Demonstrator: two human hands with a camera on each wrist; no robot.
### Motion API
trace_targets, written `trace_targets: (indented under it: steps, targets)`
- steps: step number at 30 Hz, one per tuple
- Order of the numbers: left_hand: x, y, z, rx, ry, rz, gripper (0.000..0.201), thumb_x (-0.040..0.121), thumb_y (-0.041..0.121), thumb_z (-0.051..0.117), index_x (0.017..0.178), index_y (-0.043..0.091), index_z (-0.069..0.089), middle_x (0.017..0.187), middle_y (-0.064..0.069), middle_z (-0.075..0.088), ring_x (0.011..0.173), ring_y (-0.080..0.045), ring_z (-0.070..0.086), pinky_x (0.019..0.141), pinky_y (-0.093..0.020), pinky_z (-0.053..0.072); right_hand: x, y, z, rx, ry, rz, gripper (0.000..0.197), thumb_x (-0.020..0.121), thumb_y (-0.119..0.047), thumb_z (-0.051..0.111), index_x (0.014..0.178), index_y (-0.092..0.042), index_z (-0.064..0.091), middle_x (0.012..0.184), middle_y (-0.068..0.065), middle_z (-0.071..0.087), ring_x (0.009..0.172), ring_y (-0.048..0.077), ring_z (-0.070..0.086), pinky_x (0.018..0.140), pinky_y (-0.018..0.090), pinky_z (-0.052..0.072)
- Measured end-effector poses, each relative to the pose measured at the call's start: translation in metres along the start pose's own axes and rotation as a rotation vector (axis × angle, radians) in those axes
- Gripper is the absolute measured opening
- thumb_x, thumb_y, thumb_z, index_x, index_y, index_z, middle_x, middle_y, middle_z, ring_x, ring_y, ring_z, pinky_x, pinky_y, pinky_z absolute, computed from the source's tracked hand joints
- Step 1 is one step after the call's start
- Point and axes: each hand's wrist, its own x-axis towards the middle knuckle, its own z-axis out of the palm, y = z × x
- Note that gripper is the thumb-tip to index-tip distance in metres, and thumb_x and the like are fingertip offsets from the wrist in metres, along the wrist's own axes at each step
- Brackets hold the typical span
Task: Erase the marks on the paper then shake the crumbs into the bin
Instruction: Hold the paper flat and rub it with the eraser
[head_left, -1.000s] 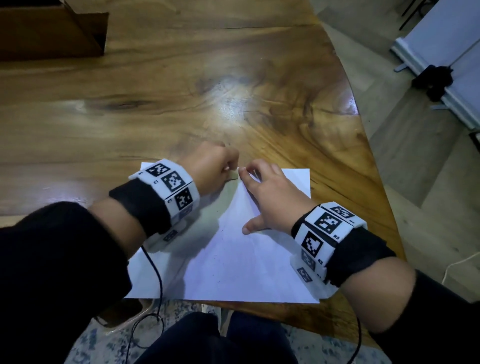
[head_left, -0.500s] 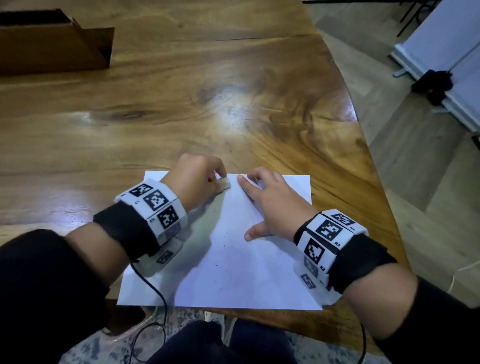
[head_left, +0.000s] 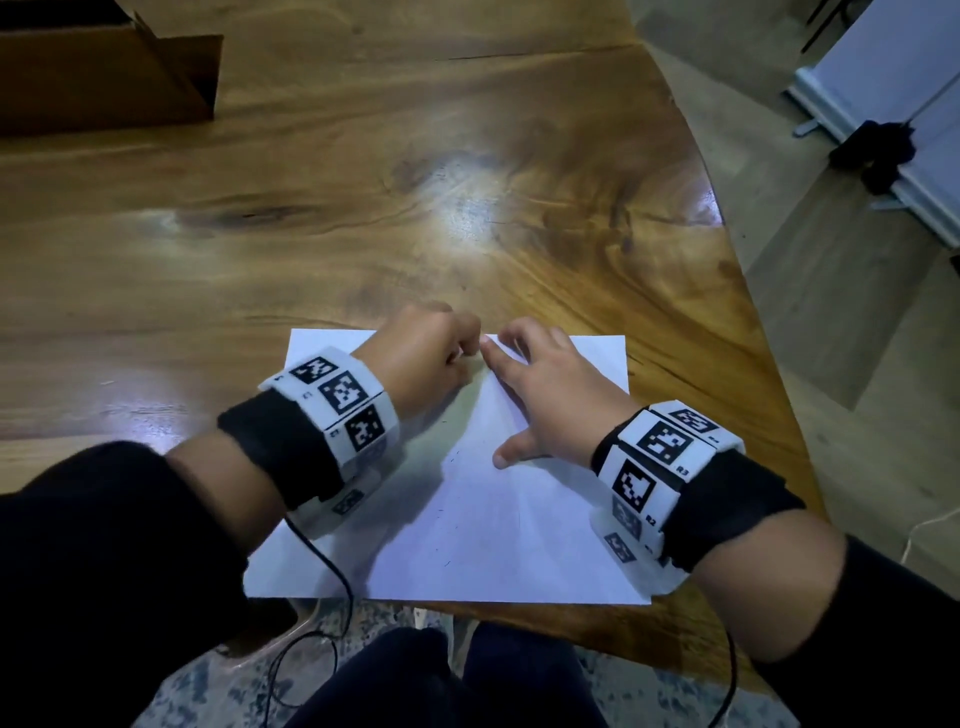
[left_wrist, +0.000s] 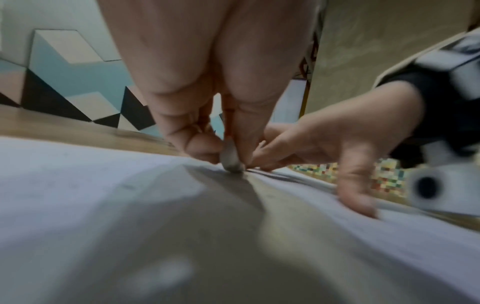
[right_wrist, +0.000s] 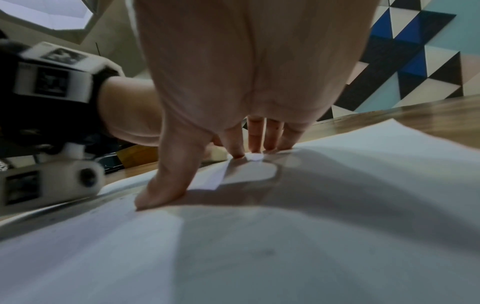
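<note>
Glossy wooden table (head_left: 363, 218) bears the white paper sheet (head_left: 498, 540), lower centre. Left hand (head_left: 421, 358) pinches a small grey eraser (left_wrist: 231, 158); right hand (head_left: 550, 395) presses flat, fingers spread. Hard rubbing could crease the sheet.

You sit at a glossy wooden table (head_left: 363, 218); beyond it lie a pale plank floor (head_left: 831, 322) and a geometric-patterned wall (right_wrist: 415, 61).

Wooden table (head_left: 467, 208), glossy, curved right edge. Paper (head_left: 493, 545) lies flat on it at the near edge, one sheet, faint pencil marks. Brown cardboard box (head_left: 104, 78) sits on the table well beyond the paper, toward the far left corner.
</note>
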Motion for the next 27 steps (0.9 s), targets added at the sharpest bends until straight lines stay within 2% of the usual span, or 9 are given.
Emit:
trace_targets:
  steps: [5, 7, 9, 11, 14, 16, 20, 23, 27]
  targets:
    - [-0.041, 0.0, 0.006, -0.011, -0.339, 0.184, 0.013, 0.08, 0.024, 0.059, 0.07, 0.015, 0.058, 0.062, 0.008, 0.039, 0.06, -0.015, 0.04, 0.057, -0.023, 0.029, 0.0, 0.0, -0.001, -0.016, -0.016, -0.001, 0.114, 0.07, -0.051, 0.076, 0.152, -0.017, 0.004, 0.15, 0.005, 0.009, 0.136, 0.023, 0.012, 0.113, 0.031, 0.023]
    - [-0.029, -0.001, 0.003, 0.036, -0.306, 0.19, 0.005, 0.079, 0.017, 0.059, 0.079, 0.013, 0.062, 0.069, 0.004, 0.044, 0.066, -0.017, 0.043, 0.06, -0.024, 0.029, 0.0, 0.0, -0.001, -0.014, -0.02, 0.0, 0.113, 0.07, -0.05, 0.076, 0.152, -0.017, 0.004, 0.149, 0.005, 0.009, 0.136, 0.023, 0.012, 0.113, 0.03, 0.024]
    - [-0.009, -0.002, 0.0, 0.07, -0.143, 0.111, 0.01, 0.08, 0.014, 0.058, 0.088, 0.01, 0.063, 0.079, -0.001, 0.047, 0.071, -0.021, 0.047, 0.065, -0.024, 0.03, -0.001, -0.001, -0.001, -0.019, -0.006, -0.002, 0.113, 0.069, -0.05, 0.076, 0.151, -0.018, 0.006, 0.148, 0.005, 0.012, 0.134, 0.023, 0.014, 0.112, 0.029, 0.024]
    - [-0.004, -0.003, 0.002, 0.06, -0.059, 0.092, 0.006, 0.081, 0.012, 0.057, 0.084, 0.01, 0.061, 0.078, -0.002, 0.046, 0.068, -0.023, 0.046, 0.064, -0.025, 0.031, -0.001, -0.001, -0.001, -0.017, 0.0, 0.001, 0.113, 0.069, -0.05, 0.077, 0.151, -0.018, 0.007, 0.148, 0.004, 0.013, 0.134, 0.023, 0.015, 0.111, 0.029, 0.025]
    - [-0.034, -0.004, 0.008, 0.016, -0.224, 0.238, 0.013, 0.078, 0.017, 0.049, 0.068, 0.01, 0.054, 0.07, -0.001, 0.043, 0.064, -0.025, 0.046, 0.061, -0.029, 0.032, 0.0, -0.001, -0.001, -0.019, -0.009, 0.004, 0.113, 0.07, -0.05, 0.076, 0.151, -0.017, 0.005, 0.15, 0.005, 0.011, 0.136, 0.023, 0.012, 0.112, 0.031, 0.025]
    - [-0.051, -0.002, 0.009, 0.0, -0.347, 0.274, 0.015, 0.074, 0.021, 0.046, 0.07, 0.01, 0.056, 0.071, -0.003, 0.045, 0.067, -0.025, 0.048, 0.062, -0.025, 0.031, 0.0, -0.001, -0.001, -0.007, -0.012, 0.005, 0.113, 0.07, -0.05, 0.076, 0.151, -0.017, 0.004, 0.15, 0.005, 0.009, 0.136, 0.023, 0.01, 0.113, 0.031, 0.023]
    - [-0.02, 0.0, 0.005, 0.033, -0.205, 0.19, 0.01, 0.08, 0.014, 0.056, 0.087, 0.01, 0.063, 0.078, -0.004, 0.048, 0.07, -0.02, 0.043, 0.062, -0.022, 0.025, -0.001, -0.003, -0.002, -0.005, -0.002, 0.006, 0.11, 0.069, -0.049, 0.077, 0.151, -0.017, 0.01, 0.15, 0.005, 0.012, 0.136, 0.023, 0.012, 0.111, 0.031, 0.025]
    - [-0.004, -0.001, 0.007, 0.016, -0.071, 0.134, 0.007, 0.079, 0.01, 0.058, 0.085, 0.01, 0.061, 0.078, -0.001, 0.044, 0.067, -0.022, 0.044, 0.063, -0.024, 0.028, -0.002, -0.004, -0.002, 0.01, 0.015, 0.009, 0.105, 0.068, -0.048, 0.078, 0.149, -0.017, 0.019, 0.147, 0.005, 0.015, 0.134, 0.024, 0.015, 0.109, 0.031, 0.027]
    - [-0.045, -0.003, 0.015, -0.023, -0.27, 0.255, 0.01, 0.076, 0.017, 0.051, 0.071, 0.011, 0.057, 0.073, -0.003, 0.046, 0.069, -0.025, 0.05, 0.063, -0.028, 0.036, -0.001, -0.002, -0.002, -0.005, -0.007, 0.01, 0.112, 0.07, -0.049, 0.076, 0.151, -0.017, 0.006, 0.149, 0.005, 0.01, 0.137, 0.023, 0.01, 0.113, 0.032, 0.024]
